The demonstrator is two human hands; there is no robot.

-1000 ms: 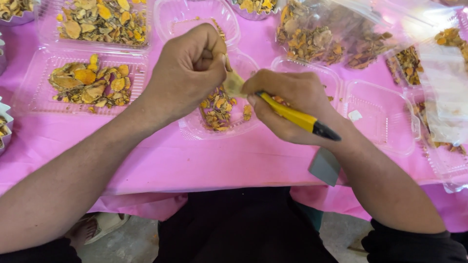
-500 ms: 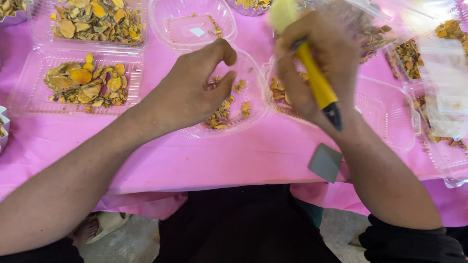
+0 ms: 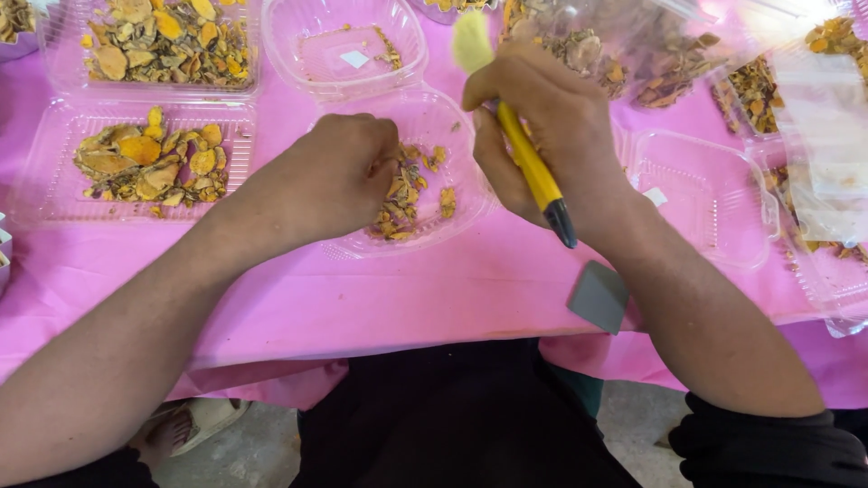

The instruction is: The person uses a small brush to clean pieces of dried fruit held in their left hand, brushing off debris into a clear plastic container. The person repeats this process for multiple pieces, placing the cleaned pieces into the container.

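Gripping brush [image 3: 529, 163], right hand [image 3: 551, 136]

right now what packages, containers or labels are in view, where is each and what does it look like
Clear plastic tray: centre, under the left hand, few orange-brown slices.
Clear tray: left, yellow-orange slices.
Clear tray: top left, heaped slices.
Clear tray: top centre, nearly bare, with a small white label.
Clear tray: right, small white label.
Clear plastic bag: top right, brownish pieces.
Right hand holds a yellow brush.
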